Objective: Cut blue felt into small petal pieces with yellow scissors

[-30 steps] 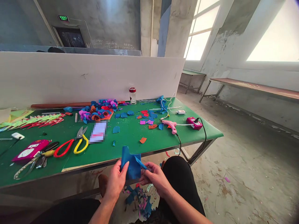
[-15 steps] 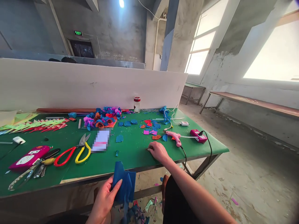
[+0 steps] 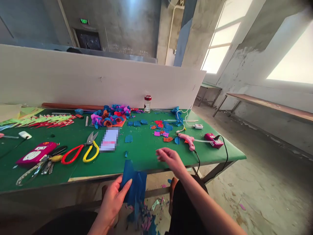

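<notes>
My left hand point(image 3: 112, 199) is closed on folded blue crepe paper point(image 3: 135, 186), thumb on top, just off the table's front edge. Loose strips of the paper hang down. Over the front of the green table point(image 3: 144, 156), my right hand point(image 3: 170, 158) is held with curled fingers; whatever is in them is hidden. A small blue scrap point(image 3: 126, 154) and a larger blue petal piece point(image 3: 128, 138) lie to its left. Beyond it are orange, pink and blue cut pieces point(image 3: 161, 132). To its right rests a pink glue gun point(image 3: 186, 140).
Red-and-yellow-handled scissors point(image 3: 84, 148) and a magenta box point(image 3: 39, 153) lie at left. Paper flowers point(image 3: 111, 116) are heaped at the back near a red-lidded jar point(image 3: 147, 104). A second magenta box point(image 3: 214, 140) with a black cord sits at right. Scraps point(image 3: 149, 215) litter the floor.
My right hand has lifted slightly from the tabletop, its fingers still curled. My left hand keeps hold of the blue crepe paper. The whole view has shifted a little.
</notes>
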Demonstrator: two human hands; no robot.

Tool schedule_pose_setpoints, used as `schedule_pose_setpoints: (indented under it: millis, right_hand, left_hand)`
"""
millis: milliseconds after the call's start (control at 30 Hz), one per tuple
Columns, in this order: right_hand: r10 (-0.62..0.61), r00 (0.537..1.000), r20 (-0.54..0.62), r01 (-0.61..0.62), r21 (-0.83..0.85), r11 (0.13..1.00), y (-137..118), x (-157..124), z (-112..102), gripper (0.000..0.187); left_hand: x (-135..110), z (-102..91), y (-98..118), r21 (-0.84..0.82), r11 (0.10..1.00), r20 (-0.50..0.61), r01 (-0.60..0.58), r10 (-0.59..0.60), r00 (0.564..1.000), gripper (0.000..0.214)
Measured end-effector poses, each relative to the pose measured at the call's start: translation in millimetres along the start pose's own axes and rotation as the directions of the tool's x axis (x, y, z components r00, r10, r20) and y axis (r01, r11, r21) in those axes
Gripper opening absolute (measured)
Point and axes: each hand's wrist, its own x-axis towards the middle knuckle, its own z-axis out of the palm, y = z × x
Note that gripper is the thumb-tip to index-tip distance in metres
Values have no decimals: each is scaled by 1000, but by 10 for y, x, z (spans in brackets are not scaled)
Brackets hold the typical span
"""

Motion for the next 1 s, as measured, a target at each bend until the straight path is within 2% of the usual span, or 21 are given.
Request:
schedule_pose_setpoints:
  millis: [33, 100, 200, 267, 367, 433, 533, 667, 733, 800, 867, 900, 933, 1000]
  right_hand:
    - [36, 997, 72, -45, 140, 989, 25, -214, 153, 42]
    - [84, 990, 114, -112, 269, 956, 43, -575, 414, 53]
    - [155, 983, 96, -175, 261, 950, 77, -894, 650, 75]
    - [166, 983, 77, -179, 224, 958, 150, -980, 713, 75]
    - [178, 983, 35, -181, 214, 960, 289, -1008, 702, 43]
    - [188, 982, 25, -189, 229, 955, 351, -1005, 643, 31]
    - [226, 969, 100, -245, 268, 932, 370, -998, 509, 31]
    - [274, 930, 245, -321, 180, 930, 378, -966, 261, 25]
    - [301, 931, 206, -331, 129, 935, 405, -942, 139, 24]
    - [316, 946, 78, -323, 114, 939, 418, -930, 69, 25]
    - [285, 958, -21, -280, 130, 951, 387, -940, 87, 27]
    - [264, 964, -27, -257, 152, 954, 354, -954, 133, 28]
    - [250, 968, 5, -247, 186, 951, 314, -971, 200, 30]
    - [267, 951, 156, -300, 260, 918, 239, -1007, 362, 36]
  left_hand:
    - [2, 20, 14, 14, 1000, 10, -12, 12, 1000, 53]
    - [7, 69, 23, 19, 1000, 75, -5, 3, 997, 57]
    - [-5, 126, -12, 91, 996, 148, -24, 11, 989, 57]
    - [-25, 130, -56, 241, 966, 135, -95, 64, 989, 51]
    - [-48, 93, -123, 395, 905, 80, -156, 135, 988, 44]
    - [-57, 72, -152, 333, 936, 79, -111, 90, 993, 46]
    - [-74, 71, -155, 158, 986, 143, 45, -68, 987, 52]
    - [-110, 42, -109, 96, 975, 210, 203, -219, 953, 53]
    - [-125, -13, -87, 94, 966, 232, 239, -255, 939, 52]
    - [-135, -69, -75, 97, 964, 231, 248, -265, 936, 52]
    - [-141, -90, -75, 103, 964, 227, 244, -262, 938, 51]
    - [-141, -80, -79, 110, 964, 232, 242, -262, 937, 50]
    - [-140, -59, -83, 120, 963, 243, 242, -265, 933, 50]
    - [-133, -1, -94, 152, 962, 280, 226, -261, 924, 49]
